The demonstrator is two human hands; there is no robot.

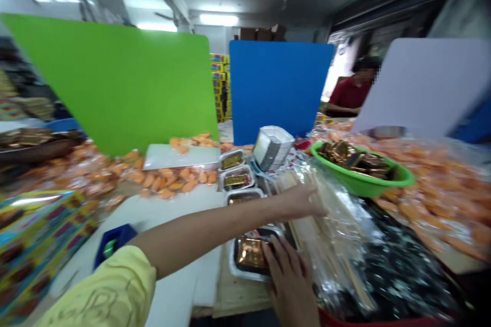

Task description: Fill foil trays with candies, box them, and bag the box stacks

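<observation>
My left arm stretches across the table from the left. My left hand (301, 202) is over clear plastic packets of pale sticks (333, 235); its fingers are blurred, and whether they grip a packet I cannot tell. Lower down, my right hand (289, 278) has its fingers apart, resting on the right side of a foil tray (251, 274). Its fingertips touch a shiny copper-wrapped block (251, 253) lying in that tray. Behind my left forearm, more foil trays (237, 178) with gold-wrapped contents stand in a row, one partly hidden by the arm.
A green bowl (360, 173) holds copper-wrapped pieces. Stacked white foil trays (273, 147) stand behind my left hand. Orange pieces in plastic (176, 181) lie on both sides. Green (126, 76), blue (278, 87) and white boards rise behind. Printed boxes (42, 245) stand left; a person sits far right.
</observation>
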